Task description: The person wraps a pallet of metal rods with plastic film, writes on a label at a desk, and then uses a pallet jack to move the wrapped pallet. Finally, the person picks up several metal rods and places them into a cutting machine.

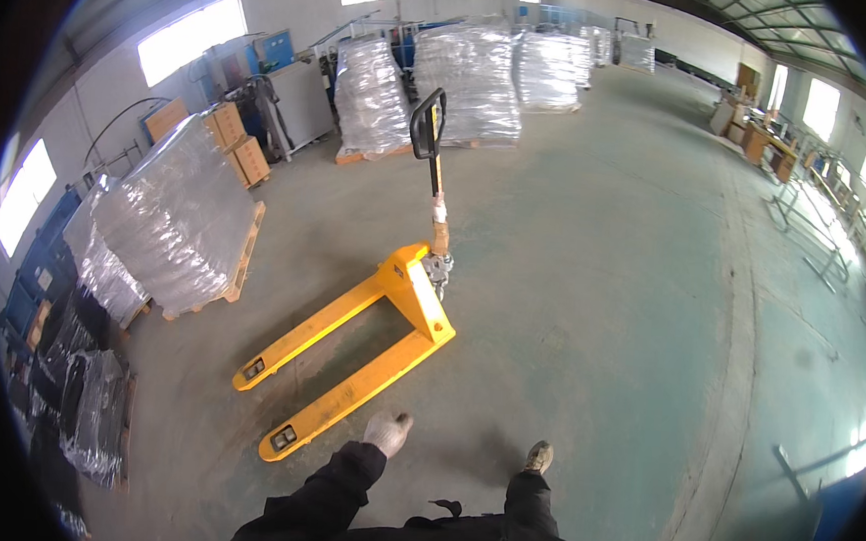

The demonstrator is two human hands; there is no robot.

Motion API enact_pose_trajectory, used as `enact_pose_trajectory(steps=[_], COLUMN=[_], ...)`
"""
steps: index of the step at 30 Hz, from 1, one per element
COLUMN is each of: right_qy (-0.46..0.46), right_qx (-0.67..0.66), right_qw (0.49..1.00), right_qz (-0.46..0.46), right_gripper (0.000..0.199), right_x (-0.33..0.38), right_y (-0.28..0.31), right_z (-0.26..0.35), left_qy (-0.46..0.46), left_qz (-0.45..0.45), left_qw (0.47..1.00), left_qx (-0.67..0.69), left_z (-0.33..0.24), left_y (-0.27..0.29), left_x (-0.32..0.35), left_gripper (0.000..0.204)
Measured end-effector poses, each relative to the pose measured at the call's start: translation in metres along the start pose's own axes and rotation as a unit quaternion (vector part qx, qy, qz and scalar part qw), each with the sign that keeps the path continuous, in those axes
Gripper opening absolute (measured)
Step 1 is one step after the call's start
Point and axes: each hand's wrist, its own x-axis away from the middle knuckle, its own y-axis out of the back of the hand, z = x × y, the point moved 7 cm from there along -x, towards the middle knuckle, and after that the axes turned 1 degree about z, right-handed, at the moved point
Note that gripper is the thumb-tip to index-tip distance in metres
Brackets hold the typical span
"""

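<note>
My left hand (387, 434), in a pale glove below a dark sleeve, hangs over the floor with its fingers curled in. Nothing shows in it. Just ahead and to its left stands a yellow pallet jack (414, 287), nearest to this hand but apart from it. Its two forks (351, 390) point toward the lower left and carry no load. The black loop handle (429, 124) stands upright at the far end, its shaft partly wrapped in tape. My right hand is out of view; on that side a leg and a shoe (540, 458) show.
Film-wrapped pallet loads stand left (173, 220) and farther back (464, 84). Cardboard boxes (237, 145) sit behind the left load. Dark wrapped goods (97, 414) lie at lower left. Along the right wall are metal frames (813, 219) and benches (770, 147).
</note>
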Motion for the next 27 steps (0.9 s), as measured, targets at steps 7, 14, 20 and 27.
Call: enact_pose_trajectory(steps=[7,14,20,27], right_qy=[0.144,0.336,0.619,0.760], right_qx=[0.305,-0.203,-0.221,-0.066], right_qw=[0.940,0.856,0.698,0.601], right_qz=[-0.050,-0.336,-0.284,-0.238], right_gripper=[0.033,0.035,0.022,0.034], right_x=[-0.209,-0.275,-0.146,-0.072], right_y=[0.305,0.786,0.925,0.989], right_z=[0.138,0.536,0.924,1.224], left_qy=[-0.085,-0.124,-0.079,0.025], left_qz=[-0.203,-0.429,-0.534,-0.438], left_qw=[0.967,0.895,0.841,0.899], left_qx=[0.131,0.021,-0.019,-0.020], left_z=[-0.173,-0.283,-0.302,-0.332], left_y=[0.057,0.218,0.293,0.318], left_x=[-0.249,-0.450,-0.637,-0.815], left_gripper=[0.020,0.032,0.050,0.058])
